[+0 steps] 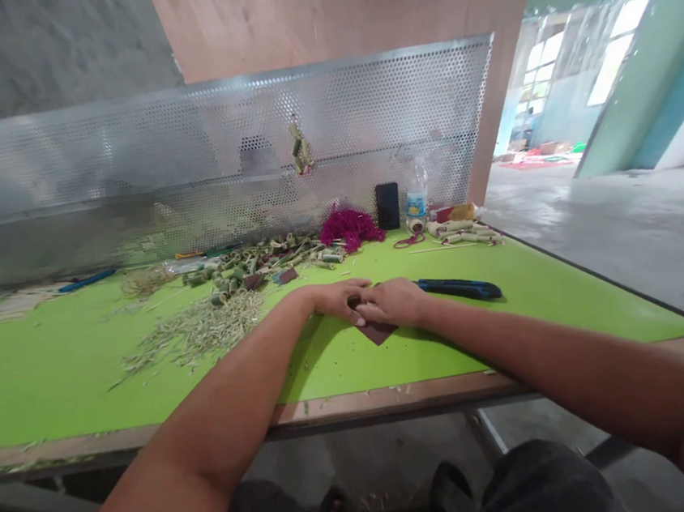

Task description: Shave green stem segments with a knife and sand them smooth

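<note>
Left hand and right hand are resting together on a dark brown square sheet.
Whether they are clamping anything is unclear; a blue-black utility knife is lying at two o'clock on the bright green table.

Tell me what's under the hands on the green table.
A dark brown sheet shows beneath the left hand and right hand; most of it, and whatever they press on, stays covered.

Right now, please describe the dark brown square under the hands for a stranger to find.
On the green table, find the left hand and right hand meeting at the middle. The dark brown square lies under them, one corner toward the person; a smaller brown piece lies farther back.
</note>
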`<state>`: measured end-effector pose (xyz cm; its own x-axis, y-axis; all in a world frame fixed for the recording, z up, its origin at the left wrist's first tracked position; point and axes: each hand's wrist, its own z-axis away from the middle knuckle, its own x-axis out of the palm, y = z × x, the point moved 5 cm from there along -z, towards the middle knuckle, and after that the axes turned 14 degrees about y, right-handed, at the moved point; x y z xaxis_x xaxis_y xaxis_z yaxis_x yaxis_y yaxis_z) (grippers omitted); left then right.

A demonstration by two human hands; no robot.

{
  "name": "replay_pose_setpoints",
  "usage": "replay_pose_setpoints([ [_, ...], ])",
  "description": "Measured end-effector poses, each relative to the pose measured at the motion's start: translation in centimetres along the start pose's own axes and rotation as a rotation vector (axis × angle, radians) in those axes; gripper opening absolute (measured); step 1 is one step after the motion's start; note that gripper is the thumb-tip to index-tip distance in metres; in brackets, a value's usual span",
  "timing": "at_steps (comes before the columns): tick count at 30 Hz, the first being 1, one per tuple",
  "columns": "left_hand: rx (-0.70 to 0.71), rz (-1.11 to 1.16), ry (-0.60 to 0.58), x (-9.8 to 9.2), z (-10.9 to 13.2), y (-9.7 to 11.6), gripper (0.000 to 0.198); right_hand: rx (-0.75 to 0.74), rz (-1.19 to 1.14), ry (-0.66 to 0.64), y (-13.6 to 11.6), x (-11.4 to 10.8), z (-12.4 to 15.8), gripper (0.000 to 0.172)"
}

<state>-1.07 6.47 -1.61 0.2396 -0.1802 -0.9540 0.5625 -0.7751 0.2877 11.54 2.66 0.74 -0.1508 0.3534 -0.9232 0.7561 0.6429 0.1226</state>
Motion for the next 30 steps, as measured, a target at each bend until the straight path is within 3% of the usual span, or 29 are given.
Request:
replay_pose_setpoints([
  [4,0.024,0.011,0.026,-0.1,0.0,0.3,0.083,0.164,0.081,-0.024,0.8,0.1,-0.1,0.057],
  [8,0.011,0.019,0.018,-0.1,-0.1,0.5,0.078,0.006,0.015,0.001,-0.6,-0.1,0.0,0.054],
  [11,0.045,0.023,0.03,-0.3,-0.1,0.9,0.079,0.081,0.077,0.026,-0.2,-0.3,0.2,0.052],
  [15,0.01,0.016,-0.008,-0.3,0.0,0.9,0.078,-0.038,0.033,0.014,-0.7,-0.3,0.3,0.054],
  [19,0.052,0.035,0.022,-0.5,0.1,1.2,0.076,0.059,0.123,0.021,0.1,-0.2,0.1,0.053],
  [23,0.013,0.026,-0.02,-0.2,0.1,0.6,0.078,-0.07,0.085,0.06,-0.4,-0.3,0.2,0.056],
  [27,0.027,0.002,0.006,-0.2,0.0,0.3,0.082,0.086,0.159,0.019,0.5,-0.1,0.2,0.057],
  [30,0.018,0.002,-0.02,-0.3,0.1,0.4,0.076,-0.013,0.083,0.02,-0.2,-0.1,0.0,0.057],
])
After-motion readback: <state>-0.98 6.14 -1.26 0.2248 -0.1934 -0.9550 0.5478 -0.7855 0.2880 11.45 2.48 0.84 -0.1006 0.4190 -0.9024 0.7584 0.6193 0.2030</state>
